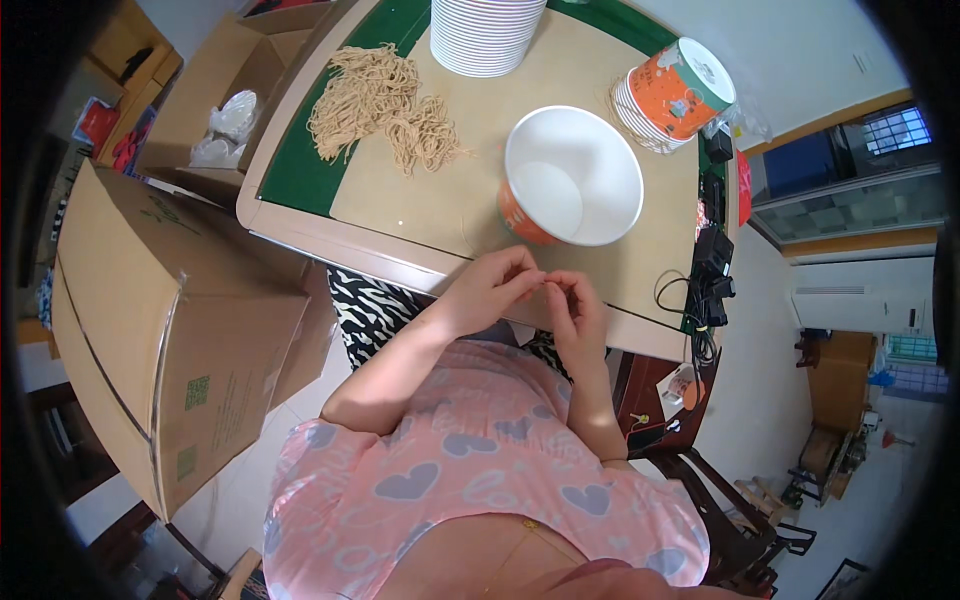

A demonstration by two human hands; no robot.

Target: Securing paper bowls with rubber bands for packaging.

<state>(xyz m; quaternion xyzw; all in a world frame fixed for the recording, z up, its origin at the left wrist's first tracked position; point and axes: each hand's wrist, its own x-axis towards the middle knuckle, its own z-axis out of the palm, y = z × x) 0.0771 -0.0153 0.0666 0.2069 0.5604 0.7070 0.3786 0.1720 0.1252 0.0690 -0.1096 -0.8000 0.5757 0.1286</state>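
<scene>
Both my hands meet at the table's near edge, fingertips pinched together. My left hand (492,290) is closed, and so is my right hand (578,312); whatever lies between their fingertips is too small to make out. Just beyond them stands a large white paper bucket (572,178) with an orange printed outside, its mouth toward me and nothing seen inside. A heap of tan strings (365,92) lies on the table to the left, with a smaller bundle of strings (424,135) beside it.
A tall stack of white paper buckets (486,38) stands at the back. Another orange bucket stack (672,92) rests upside down at the far right. Black adapters and cables (712,265) line the right edge. Large cardboard boxes (190,330) stand left of the table (400,240).
</scene>
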